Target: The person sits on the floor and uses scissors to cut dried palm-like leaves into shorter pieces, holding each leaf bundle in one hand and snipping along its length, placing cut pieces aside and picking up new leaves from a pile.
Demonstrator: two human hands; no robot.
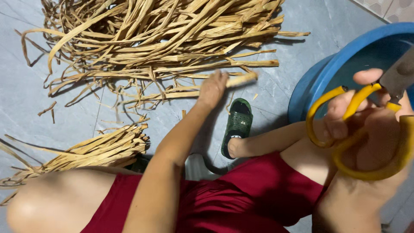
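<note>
My left hand point(212, 88) reaches out over the floor and grips a small bundle of tan dried strips point(241, 79) at the near edge of a large pile of the same strips point(159, 34). Close to the camera at the right, my right hand point(371, 129) holds scissors with yellow handles point(358, 129), fingers through the loops, grey blades point(399, 75) pointing up and right. A smaller heap of strips point(95, 151) lies on the floor at the left by my knee.
A blue plastic basin point(340, 64) stands at the right behind the scissors. My foot in a dark green sandal point(238, 125) rests on the grey tiled floor point(43, 103). My legs and red shorts point(254, 194) fill the lower frame.
</note>
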